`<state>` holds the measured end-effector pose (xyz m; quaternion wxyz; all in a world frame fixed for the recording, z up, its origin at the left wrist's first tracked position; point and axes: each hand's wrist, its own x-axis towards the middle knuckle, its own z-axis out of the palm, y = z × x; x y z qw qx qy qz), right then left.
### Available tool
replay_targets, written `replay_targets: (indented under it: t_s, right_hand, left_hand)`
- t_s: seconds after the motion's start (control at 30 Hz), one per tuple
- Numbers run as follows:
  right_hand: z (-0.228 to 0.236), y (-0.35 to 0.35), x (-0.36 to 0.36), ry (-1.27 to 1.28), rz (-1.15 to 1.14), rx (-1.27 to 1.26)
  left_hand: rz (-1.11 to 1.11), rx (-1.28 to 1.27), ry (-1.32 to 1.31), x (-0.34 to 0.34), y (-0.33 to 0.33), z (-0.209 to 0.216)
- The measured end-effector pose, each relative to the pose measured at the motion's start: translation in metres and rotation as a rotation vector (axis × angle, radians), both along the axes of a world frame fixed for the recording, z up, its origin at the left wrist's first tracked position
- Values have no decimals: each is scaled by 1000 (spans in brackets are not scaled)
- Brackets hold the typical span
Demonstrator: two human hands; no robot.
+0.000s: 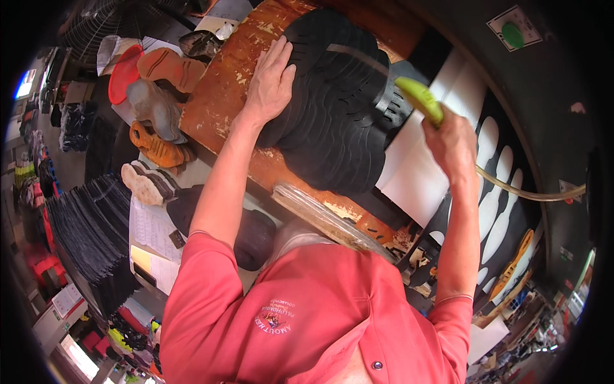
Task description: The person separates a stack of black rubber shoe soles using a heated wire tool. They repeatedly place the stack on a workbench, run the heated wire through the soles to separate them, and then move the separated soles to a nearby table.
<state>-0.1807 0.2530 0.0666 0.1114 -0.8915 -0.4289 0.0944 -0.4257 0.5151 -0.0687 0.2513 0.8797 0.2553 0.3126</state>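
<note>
**Black outsoles being held down on a worn board while a green nozzle points at them**

The person's left hand (272,80) is lying open, palm down and fingers together, on the upper left edge of a fanned pile of black shoe outsoles (336,102). The pile is resting on a worn reddish-brown board (220,96) with flaking paint, tread side up, the soles overlapping like shingles.

The right hand (453,144) is closing around the grip of a yellow-green nozzle tool (419,99), whose tip is reaching the right edge of the pile. A pale tan hose (531,192) is trailing from below that hand toward the right rim of the view.

Just right of the pile a white sheet (422,173) is lying, and beyond it a dark sheet with white sole-shaped cutouts (495,192) is stretching away to the lower right.

As for containers, I cannot make out any bin or tray with contents. To the left of the board, loose shoe parts are heaped: an orange sole (173,67), a red disc-like piece (125,73), a grey sole (153,109) and a striped shoe (150,182). Further left, a stack of dark flat sheets (89,224) is sitting in a dense row.
</note>
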Motion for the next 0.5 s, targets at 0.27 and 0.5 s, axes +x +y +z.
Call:
replay_targets:
  t_s: [0.27,0.5]
  right_hand:
    - [-9,-33,19,60,-95,-70]
    - [6,-106,10,51,-141,-159]
  left_hand:
    - [13,19,29,0,-2,-3]
    - [-16,-13,4,-1,-10,-6]
